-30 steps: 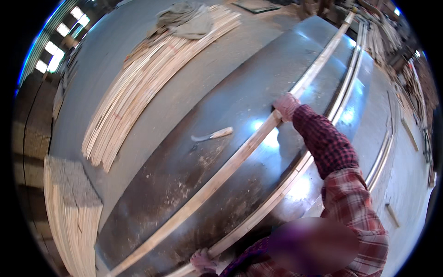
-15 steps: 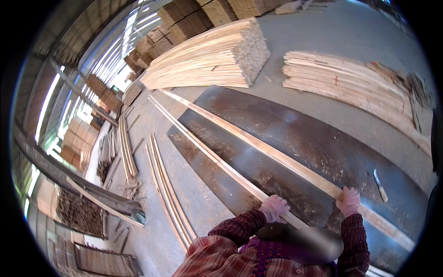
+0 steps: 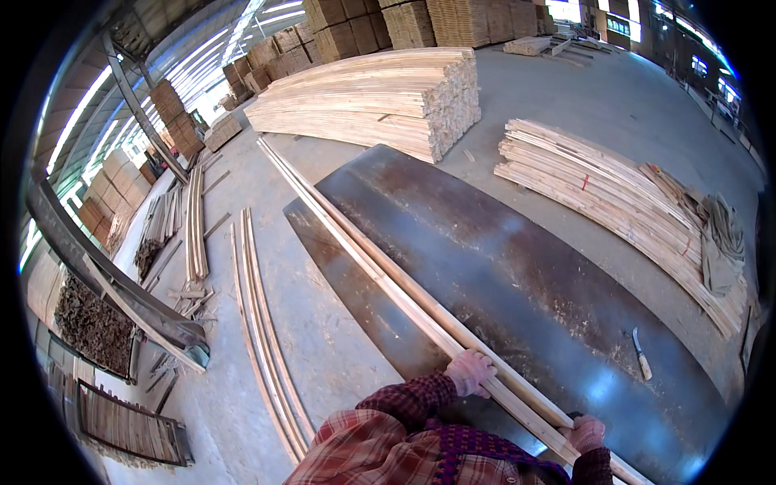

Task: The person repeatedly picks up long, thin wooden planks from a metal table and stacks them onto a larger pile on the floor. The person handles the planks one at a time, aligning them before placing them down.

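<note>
Both hands are gripping narrow. The left hand (image 3: 471, 373) is curling over a long, straight, pale wood strip (image 3: 525, 415), the one nearer the body, with its fingers wrapping the edge. The right hand (image 3: 586, 434) is closing round a second long, pale wood strip (image 3: 517, 378), which is running along the far side of the first. Whether the right fingers are also touching the nearer strip, I cannot tell.

Position of strips: both are lying nearly parallel, close together, slanting away to the upper left from the grips and extending past the end of a dark, smooth, long tabletop (image 3: 453, 210). The left hand is sitting farther along the strips than the right. Red plaid sleeves (image 3: 408, 402) are covering the arms.

Surroundings, taken from the grips: a small curved-blade knife with a pale handle (image 3: 643, 361) is lying on the tabletop, beyond the right hand and to its right. Several thin, pale wood strips (image 3: 267, 347) are lying on the floor left of the left hand. Across the tabletop from the grips, a low pile of pale boards (image 3: 598, 186) is resting on the floor, a crumpled grey-green cloth (image 3: 722, 242) draping its right end. Far ahead of the left hand, a tall block of stacked pale lumber (image 3: 364, 97) is standing.
</note>
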`<state>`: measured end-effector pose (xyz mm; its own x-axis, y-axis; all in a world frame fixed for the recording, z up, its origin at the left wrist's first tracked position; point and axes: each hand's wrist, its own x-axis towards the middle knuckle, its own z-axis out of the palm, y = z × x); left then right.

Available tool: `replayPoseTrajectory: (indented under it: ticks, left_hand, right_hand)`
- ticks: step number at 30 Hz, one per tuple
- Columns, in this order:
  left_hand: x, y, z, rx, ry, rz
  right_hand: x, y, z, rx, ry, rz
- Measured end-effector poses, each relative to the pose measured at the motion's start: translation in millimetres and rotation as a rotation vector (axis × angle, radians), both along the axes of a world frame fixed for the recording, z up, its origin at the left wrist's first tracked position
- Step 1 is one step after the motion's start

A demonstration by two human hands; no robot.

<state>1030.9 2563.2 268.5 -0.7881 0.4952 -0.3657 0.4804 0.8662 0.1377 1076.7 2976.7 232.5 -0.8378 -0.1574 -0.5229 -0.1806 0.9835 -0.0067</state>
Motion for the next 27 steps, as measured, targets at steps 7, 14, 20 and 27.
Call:
replayPoseTrajectory:
  ticks: [7, 14, 20, 27]
  left_hand:
    - [1.2, -4.5, 25.5, -0.023, 0.143, -0.058]
    - [-37.3, 0.2, 4.7, 0.021, -0.046, -0.229]
    - [-34.6, 11.4, -1.9, 0.041, 0.069, -0.267]
    - [-33.0, -1.9, -45.4, -0.082, 0.285, -0.262]
  right_hand:
    - [47.2, -11.8, 3.9, -0.208, 0.300, -0.023]
    - [63.9, -12.2, -43.2, -0.156, 0.449, -0.331]
    - [37.2, -27.2, 7.6, -0.296, 0.354, -0.459]
    - [60.0, -0.4, 47.4, -0.438, 0.389, -0.608]
